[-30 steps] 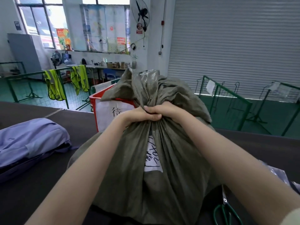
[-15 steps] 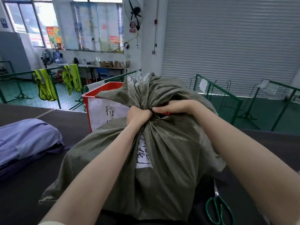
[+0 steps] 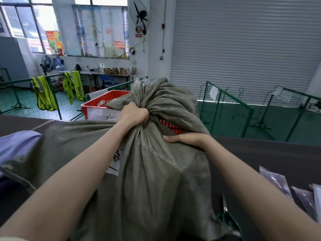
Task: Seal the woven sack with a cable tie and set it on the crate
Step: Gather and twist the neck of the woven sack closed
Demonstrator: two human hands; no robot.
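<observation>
Head view looks down over a grey-green woven sack standing on a dark tabletop, its mouth gathered into a bunched neck that flops over to the right. Left hand is clenched tight around that neck, fingers buried in the folds. Right hand lies against the sack's upper right side just below the overhanging flap, fingers curled onto the cloth as if gripping a fold, though the fabric hides how firmly it holds. A white paper label with dark handwriting shows on the sack's front, partly covered by the left forearm. Behind the sack, touching or just beside it, stands a red plastic crate with a white sheet on its near wall; a strip of its red lattice also shows through the gap under the flap. I cannot make out a cable tie on the neck. On the tabletop to the left lies a lilac bundle of cloth, and at the right edge lie clear plastic packets. Green-handled scissors peek out by the sack's lower right corner.
</observation>
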